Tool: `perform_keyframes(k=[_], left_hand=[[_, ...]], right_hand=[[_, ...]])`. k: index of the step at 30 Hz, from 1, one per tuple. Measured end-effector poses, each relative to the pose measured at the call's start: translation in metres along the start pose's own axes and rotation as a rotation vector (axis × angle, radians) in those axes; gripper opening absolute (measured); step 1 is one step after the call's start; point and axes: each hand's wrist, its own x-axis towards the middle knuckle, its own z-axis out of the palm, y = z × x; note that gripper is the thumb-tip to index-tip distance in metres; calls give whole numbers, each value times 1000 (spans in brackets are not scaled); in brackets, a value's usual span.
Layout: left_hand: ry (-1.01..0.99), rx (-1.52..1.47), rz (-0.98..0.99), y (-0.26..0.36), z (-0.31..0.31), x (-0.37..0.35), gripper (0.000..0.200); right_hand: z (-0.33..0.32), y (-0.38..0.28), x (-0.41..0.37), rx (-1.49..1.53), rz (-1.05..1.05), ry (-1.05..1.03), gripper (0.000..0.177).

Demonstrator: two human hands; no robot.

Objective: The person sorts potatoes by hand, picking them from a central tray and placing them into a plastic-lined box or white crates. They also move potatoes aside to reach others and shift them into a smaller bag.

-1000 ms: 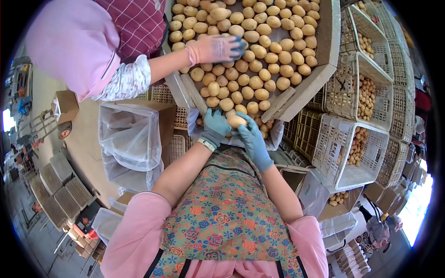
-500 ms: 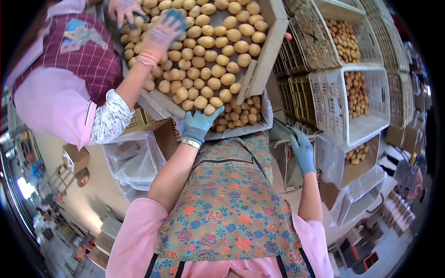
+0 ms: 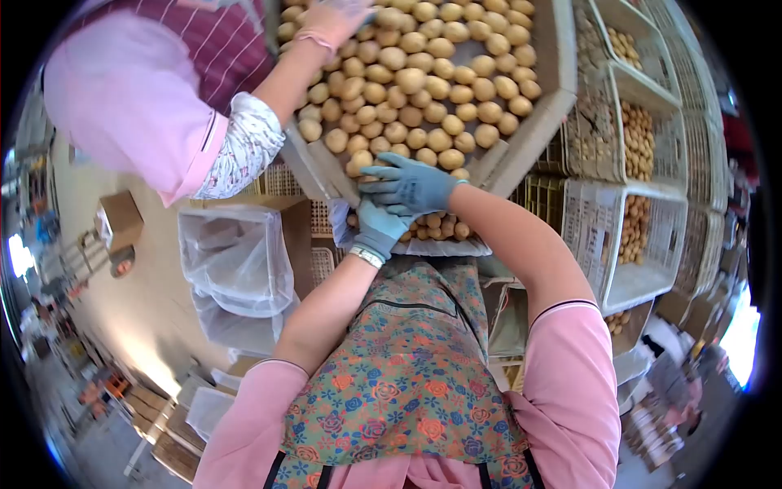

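Observation:
Many potatoes [image 3: 411, 80] lie spread on a table with raised wooden sides [image 3: 533, 134], which narrows towards me to an outlet. Over the potatoes at that outlet my right hand [image 3: 411, 186], in a grey-blue glove, reaches with its fingers stretched out and a little apart. Just below it is my gloved left hand [image 3: 381, 228], its fingers largely covered by the right one, so their grip is hidden. Under the outlet, more potatoes [image 3: 440, 226] fill a container with a white liner [image 3: 444, 247], close against my apron.
A co-worker's gloved hand [image 3: 338, 20] is among the potatoes at the upper left. Crates [image 3: 643, 281] partly filled with potatoes are stacked on the right. A box with a clear plastic liner [image 3: 232, 257] stands to the left, near a small cardboard box [image 3: 120, 220].
My right hand has swung from the crate side on the right over to the outlet, above my left hand. The view has shifted, and the co-worker's second hand is out of sight.

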Motion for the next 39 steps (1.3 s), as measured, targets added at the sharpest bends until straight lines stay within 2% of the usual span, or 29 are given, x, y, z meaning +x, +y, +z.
perform_keyframes(k=[5,7,8,9,11,13,15,17,19,21,23,28,30,32,34,35,36,38,39], left_hand=[[-148,-168,4,-8,-33,1,64],[-213,-135,-58,-11,-40,-11,68],[-56,-66,-47,-11,-42,-14,76],[-66,-96,-27,-11,-54,-18,76],[69,366,59,-8,-98,-34,72],[77,602,146,-1,-158,-71,66],[227,260,152,4,-239,-107,64],[497,85,369,-8,-312,-155,55],[764,-70,443,-20,-390,-197,54],[778,-147,424,-53,-455,-242,53],[797,-116,369,-76,-468,-265,53],[746,55,208,-81,-448,-244,57],[779,1458,283,-49,-399,-234,52],[752,2439,16,-23,-408,-222,46],[838,1387,679,29,-359,-234,44],[974,2129,1086,51,-354,-242,53],[946,1690,1075,84,-330,-243,59],[1060,1853,1290,127,-296,-249,71],[1070,1857,1299,144,-280,-250,71]], right_hand=[[2,7,3,-19,-20,-11,45],[-8,5,8,-67,-31,-130,46],[-2,6,8,-64,-32,-82,46],[0,8,8,-63,-65,-99,46],[1,7,6,-117,-53,-75,42],[1,10,6,-68,-68,-64,39],[2,9,7,-74,-67,-6,38],[3,7,7,-89,-61,-22,33],[2,6,8,-91,-68,-12,32],[3,4,7,-95,-46,-5,33],[2,3,8,-145,-66,-18,37],[0,0,11,-149,-66,9,40],[0,0,12,-161,-48,-3,39],[0,0,11,-175,-44,-28,39],[2,-1,10,-183,-39,-40,38],[4,0,10,-181,-62,16,37],[4,-2,10,-177,-60,13,36],[0,-1,11,-181,-64,18,36],[0,-1,10,-168,-55,3,35]])
